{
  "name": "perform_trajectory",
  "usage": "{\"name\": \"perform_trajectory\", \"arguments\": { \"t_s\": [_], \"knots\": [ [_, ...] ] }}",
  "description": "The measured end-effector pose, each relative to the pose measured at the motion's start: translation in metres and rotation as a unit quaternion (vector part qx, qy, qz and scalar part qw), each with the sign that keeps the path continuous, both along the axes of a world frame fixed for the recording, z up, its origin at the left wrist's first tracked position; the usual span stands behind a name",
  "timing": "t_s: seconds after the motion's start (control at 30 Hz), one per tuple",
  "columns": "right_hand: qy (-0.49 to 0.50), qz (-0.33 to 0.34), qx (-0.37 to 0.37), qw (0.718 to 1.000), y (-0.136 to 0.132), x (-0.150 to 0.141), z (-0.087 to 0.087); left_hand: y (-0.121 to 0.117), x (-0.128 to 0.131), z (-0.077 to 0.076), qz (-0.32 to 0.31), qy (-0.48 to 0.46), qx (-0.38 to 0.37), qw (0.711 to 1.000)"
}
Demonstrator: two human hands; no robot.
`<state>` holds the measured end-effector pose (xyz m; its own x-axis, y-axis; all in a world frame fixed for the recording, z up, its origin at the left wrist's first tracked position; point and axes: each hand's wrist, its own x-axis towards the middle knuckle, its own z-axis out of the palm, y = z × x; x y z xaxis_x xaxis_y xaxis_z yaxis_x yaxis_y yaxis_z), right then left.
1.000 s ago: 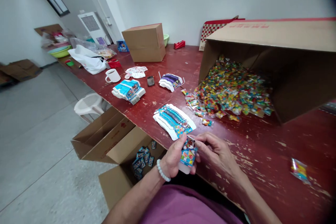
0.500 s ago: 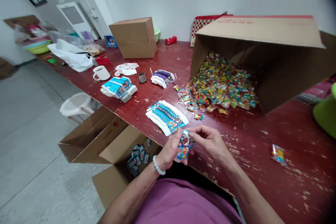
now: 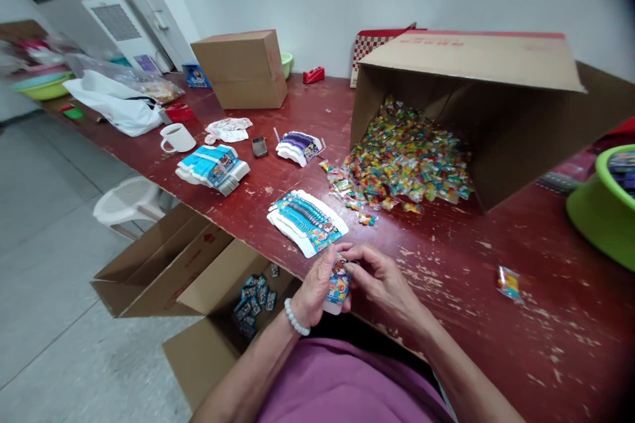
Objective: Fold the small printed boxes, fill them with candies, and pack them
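My left hand [image 3: 317, 281] and my right hand [image 3: 380, 277] meet at the near edge of a worn red table [image 3: 496, 238]. Together they grip a small colourful printed box [image 3: 337, 287], the left wrapped round its side, the right pinching its top. A white bead bracelet sits on my left wrist. Just beyond my fingers lies a fanned stack of flat printed cards [image 3: 305, 219]. One loose candy packet [image 3: 508, 281] lies to the right.
A large cardboard box [image 3: 476, 73] lies on its side, spilling many colourful candy packets [image 3: 401, 162]. More card stacks [image 3: 211, 168], a white mug [image 3: 176, 137], a closed carton [image 3: 241, 69] and a green basin [image 3: 602, 208] stand on the table. An open floor carton [image 3: 225, 304] holds filled boxes.
The view has swung right, bringing the green basin into sight. My hands have drawn closer together on the small box, and my right fingers now press at its top.
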<state>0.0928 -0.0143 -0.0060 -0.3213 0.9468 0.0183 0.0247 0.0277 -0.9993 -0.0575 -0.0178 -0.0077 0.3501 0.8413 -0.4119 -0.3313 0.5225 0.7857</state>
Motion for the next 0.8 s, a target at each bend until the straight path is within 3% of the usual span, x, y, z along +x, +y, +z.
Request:
{"name": "perform_trajectory", "arguments": {
  "t_s": [0.1, 0.17, 0.23, 0.3, 0.47, 0.67, 0.73, 0.8],
  "knots": [
    [-0.022, 0.032, -0.017, 0.999, 0.019, 0.006, -0.008, 0.002, -0.003, 0.001, 0.019, -0.017, -0.008, 1.0],
    [-0.123, -0.001, 0.026, 0.992, 0.042, 0.016, -0.018, 0.005, -0.005, 0.003, 0.034, -0.026, -0.012, 0.999],
    [-0.303, -0.131, 0.102, 0.938, 0.067, 0.028, -0.031, 0.006, -0.009, 0.004, 0.057, -0.032, -0.013, 0.998],
    [-0.368, -0.195, 0.105, 0.903, 0.087, 0.037, -0.045, 0.007, -0.013, 0.004, 0.077, -0.041, -0.011, 0.996],
    [-0.429, -0.217, 0.093, 0.872, 0.105, 0.046, -0.065, 0.009, -0.026, -0.001, 0.076, -0.063, -0.014, 0.995],
    [-0.418, -0.188, 0.09, 0.884, 0.096, 0.05, -0.062, 0.014, -0.031, 0.004, 0.127, -0.038, -0.023, 0.991],
    [-0.35, -0.174, 0.058, 0.919, 0.078, 0.045, -0.055, 0.016, -0.03, 0.007, 0.154, -0.042, -0.014, 0.987],
    [-0.205, -0.155, -0.016, 0.966, 0.051, 0.035, -0.044, 0.019, -0.031, 0.009, 0.176, -0.037, -0.002, 0.984]
  ]
}}
